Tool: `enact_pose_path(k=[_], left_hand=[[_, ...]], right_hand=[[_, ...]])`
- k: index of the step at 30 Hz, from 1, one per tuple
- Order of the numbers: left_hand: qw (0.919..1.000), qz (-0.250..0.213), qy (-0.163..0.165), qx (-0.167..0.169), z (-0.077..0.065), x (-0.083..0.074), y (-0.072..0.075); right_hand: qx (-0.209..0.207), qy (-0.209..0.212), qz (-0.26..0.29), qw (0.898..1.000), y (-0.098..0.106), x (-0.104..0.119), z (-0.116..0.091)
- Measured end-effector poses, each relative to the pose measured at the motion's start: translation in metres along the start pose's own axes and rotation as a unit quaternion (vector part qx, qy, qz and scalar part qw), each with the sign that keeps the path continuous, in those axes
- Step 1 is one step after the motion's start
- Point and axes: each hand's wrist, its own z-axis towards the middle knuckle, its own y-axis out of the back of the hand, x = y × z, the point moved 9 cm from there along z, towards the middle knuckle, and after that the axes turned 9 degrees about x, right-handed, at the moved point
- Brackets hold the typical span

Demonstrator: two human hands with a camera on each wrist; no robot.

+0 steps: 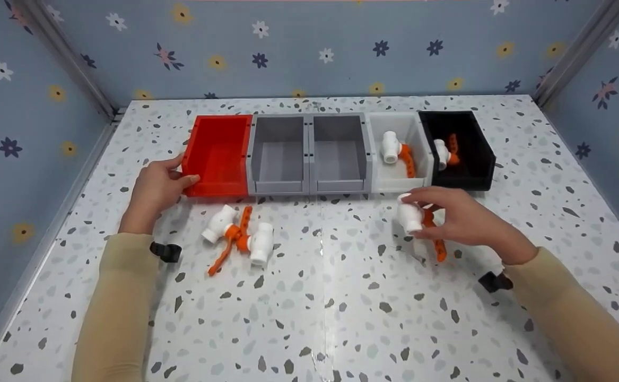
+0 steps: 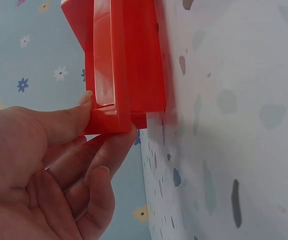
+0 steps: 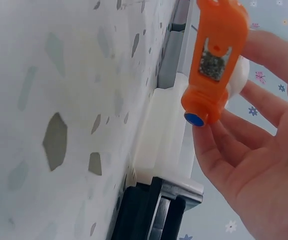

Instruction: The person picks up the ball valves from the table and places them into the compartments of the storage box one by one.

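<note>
My left hand (image 1: 155, 188) pinches the near left corner of the red bin (image 1: 219, 159), thumb over the rim and fingers outside, as the left wrist view also shows. My right hand (image 1: 460, 217) grips a white ball valve (image 1: 409, 215) with an orange lever, held just in front of the white bin (image 1: 400, 184). In the right wrist view its orange lever (image 3: 218, 47) hangs over the fingers, and the white body is mostly hidden behind it. Two more ball valves, the left valve (image 1: 219, 225) and the right valve (image 1: 261, 244), lie with levers crossing in front of the red bin.
Left gray bin (image 1: 279, 187), right gray bin (image 1: 339, 185) and black bin (image 1: 463, 183) complete the row with the red and white ones. One valve (image 1: 391, 147) lies in the white bin, another valve (image 1: 441, 154) in the black. Flower-patterned panels (image 1: 309, 48) enclose the speckled table (image 1: 309, 318).
</note>
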Motion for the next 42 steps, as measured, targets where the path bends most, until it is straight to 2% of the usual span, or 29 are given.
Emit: enact_pose_path(k=[14,21,29,36,42], left_hand=[[0.9999,-0.006,0.013,0.001,0.000,0.002,-0.001],[0.9999,-0.008,0.015,-0.001,0.001,0.002,0.000],[0.9998,-0.013,0.014,0.001,0.001,0.002,-0.001],[1.0000,-0.001,0.006,-0.004,0.000,-0.001,0.000],[0.9999,-0.009,0.008,-0.001,0.000,0.001,-0.001]], right_hand=[[-0.068,0.014,0.009,0.998,0.007,0.011,0.033],[-0.085,0.024,0.035,0.995,0.010,0.016,0.060],[-0.099,0.009,0.050,0.994,0.019,0.014,0.081],[-0.130,-0.006,0.042,0.991,0.027,0.012,0.094],[-0.147,-0.024,0.049,0.988,0.033,0.007,0.105]])
